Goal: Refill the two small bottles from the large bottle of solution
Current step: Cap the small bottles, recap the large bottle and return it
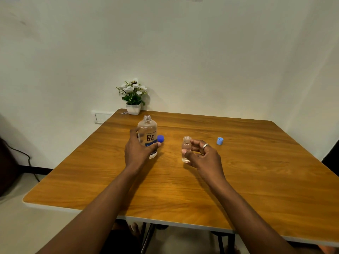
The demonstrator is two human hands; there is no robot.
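Note:
The large clear bottle of solution [147, 132] stands upright and uncapped on the wooden table [183, 180], with a blue and white label. My left hand [136, 150] wraps around its lower part. A dark blue cap [160, 138] lies just right of it. My right hand [203, 154] holds a small clear bottle [186, 146], open at the top, upright with a little liquid at the bottom. A light blue cap [220, 140] lies further right on the table. Only one small bottle is in view.
A white pot of artificial white flowers [133, 99] stands at the table's far left corner against the wall. A wall socket [101, 117] and a hanging cable [27, 158] are left of the table. Table legs show under the near edge.

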